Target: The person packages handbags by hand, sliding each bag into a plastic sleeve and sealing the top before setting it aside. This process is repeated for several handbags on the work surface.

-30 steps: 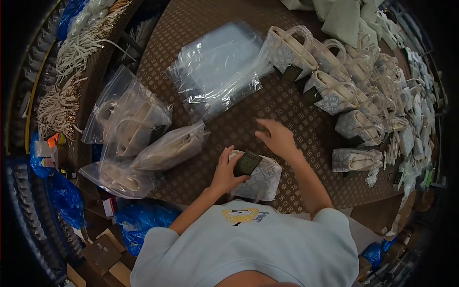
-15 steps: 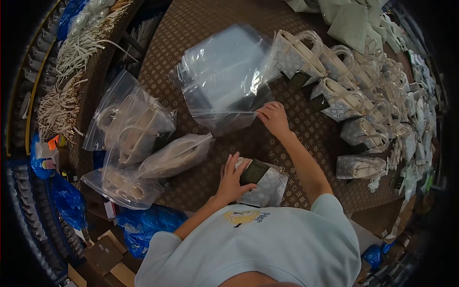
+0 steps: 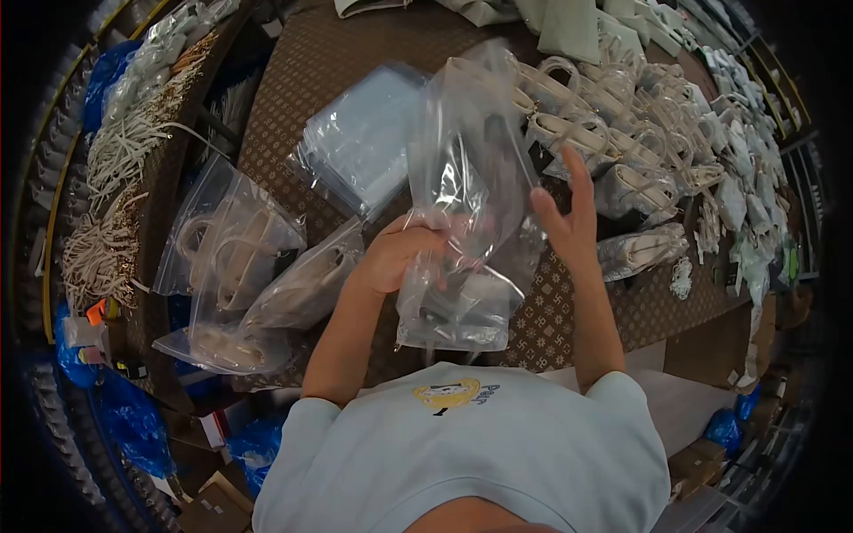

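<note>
A clear plastic bag point(image 3: 466, 178) hangs upright in front of me, its upper part smeared by motion. My left hand point(image 3: 402, 253) is closed on its left side, and some fingers show blurred through the film. To the right of the bag my right hand point(image 3: 573, 218) is open, thumb and fingers apart, fingertips by the bag's edge. Low in front of my chest, a pale grey patterned handbag point(image 3: 484, 298) shows partly through the film. A stack of flat clear bags point(image 3: 369, 142) lies beyond my left hand.
Handbags packed in clear bags point(image 3: 244, 258) lie on the left of the brown patterned table point(image 3: 289, 102). Rows of pale handbags point(image 3: 635, 191) with handles crowd the right. Bundles of straps point(image 3: 107, 244) hang at the far left. Blue plastic point(image 3: 253, 453) lies below the table edge.
One clear bag has come off the stack and is now upright before me. My left hand has left the handbag for this bag. My right hand has opened and moved right.
</note>
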A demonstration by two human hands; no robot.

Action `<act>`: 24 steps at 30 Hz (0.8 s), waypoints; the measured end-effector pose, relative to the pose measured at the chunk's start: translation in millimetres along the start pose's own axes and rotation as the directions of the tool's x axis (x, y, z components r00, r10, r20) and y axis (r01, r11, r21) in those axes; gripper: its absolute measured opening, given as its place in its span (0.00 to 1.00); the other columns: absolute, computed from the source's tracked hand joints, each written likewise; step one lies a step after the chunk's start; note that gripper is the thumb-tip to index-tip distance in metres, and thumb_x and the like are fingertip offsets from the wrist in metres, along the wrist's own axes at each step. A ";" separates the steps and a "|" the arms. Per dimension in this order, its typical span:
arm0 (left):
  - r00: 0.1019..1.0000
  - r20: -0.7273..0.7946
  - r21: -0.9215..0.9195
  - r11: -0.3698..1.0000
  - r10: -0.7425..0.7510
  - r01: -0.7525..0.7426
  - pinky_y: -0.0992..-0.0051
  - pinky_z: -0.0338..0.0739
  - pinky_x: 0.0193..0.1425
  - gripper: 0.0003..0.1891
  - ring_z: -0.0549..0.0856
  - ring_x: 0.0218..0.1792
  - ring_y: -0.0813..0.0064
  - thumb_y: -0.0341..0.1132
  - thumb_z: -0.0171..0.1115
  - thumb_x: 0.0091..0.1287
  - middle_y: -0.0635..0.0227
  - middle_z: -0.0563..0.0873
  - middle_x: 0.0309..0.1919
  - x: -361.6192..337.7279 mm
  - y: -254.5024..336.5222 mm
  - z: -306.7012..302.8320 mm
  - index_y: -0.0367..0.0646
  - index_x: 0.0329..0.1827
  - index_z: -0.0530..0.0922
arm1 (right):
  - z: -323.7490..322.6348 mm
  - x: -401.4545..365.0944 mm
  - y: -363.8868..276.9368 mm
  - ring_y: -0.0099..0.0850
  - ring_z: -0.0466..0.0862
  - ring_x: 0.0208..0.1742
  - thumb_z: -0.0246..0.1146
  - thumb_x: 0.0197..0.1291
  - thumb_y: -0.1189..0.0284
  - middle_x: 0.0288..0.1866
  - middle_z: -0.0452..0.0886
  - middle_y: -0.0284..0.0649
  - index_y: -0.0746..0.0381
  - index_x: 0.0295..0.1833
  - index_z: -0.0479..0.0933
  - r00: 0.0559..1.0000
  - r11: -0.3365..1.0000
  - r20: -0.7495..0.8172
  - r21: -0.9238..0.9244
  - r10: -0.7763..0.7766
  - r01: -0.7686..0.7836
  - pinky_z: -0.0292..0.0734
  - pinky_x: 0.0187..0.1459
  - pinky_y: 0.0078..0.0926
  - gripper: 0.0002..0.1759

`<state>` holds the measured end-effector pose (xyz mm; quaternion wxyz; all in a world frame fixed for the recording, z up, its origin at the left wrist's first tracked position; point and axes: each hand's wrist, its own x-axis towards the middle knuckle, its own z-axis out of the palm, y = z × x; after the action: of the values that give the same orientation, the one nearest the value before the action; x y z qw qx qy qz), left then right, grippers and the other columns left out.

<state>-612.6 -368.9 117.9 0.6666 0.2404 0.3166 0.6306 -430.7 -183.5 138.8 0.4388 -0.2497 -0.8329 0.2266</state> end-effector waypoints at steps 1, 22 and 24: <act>1.000 0.008 0.011 1.000 0.002 -0.002 0.68 0.82 0.36 0.15 0.84 0.38 0.68 0.31 0.53 0.65 0.61 0.81 0.47 -1.1 8.9 7.7 0.35 0.52 0.75 | -8.7 1.9 3.7 0.37 0.75 0.59 0.65 0.58 0.62 0.54 0.77 0.46 0.61 0.63 0.69 1.000 1.000 -0.014 -0.001 -0.004 0.004 0.66 0.61 0.33 0.29; 0.935 -0.009 0.912 -0.381 0.354 0.152 0.44 0.46 0.71 0.24 0.58 0.71 0.55 0.50 0.46 0.70 0.62 0.68 0.67 19.3 -99.0 -16.1 0.46 0.62 0.71 | 31.7 -134.1 -10.6 0.25 0.82 0.36 0.56 0.67 0.61 0.41 0.81 0.38 0.64 0.54 0.74 0.242 -0.239 0.807 0.422 0.539 -0.875 0.79 0.36 0.22 0.19; 0.927 -0.189 0.936 -0.228 0.323 0.270 0.41 0.45 0.70 0.23 0.63 0.68 0.53 0.50 0.44 0.71 0.62 0.72 0.63 15.1 -108.7 -35.6 0.44 0.59 0.73 | 36.4 -142.6 -4.2 0.25 0.82 0.35 0.59 0.65 0.62 0.39 0.82 0.37 0.64 0.51 0.76 0.259 -0.132 0.736 0.427 0.626 -0.895 0.79 0.35 0.21 0.17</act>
<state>-563.5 -366.4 13.5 0.1321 0.5522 0.8019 0.1858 -392.4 -280.1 34.6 0.1439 -0.4161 -0.3459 0.8286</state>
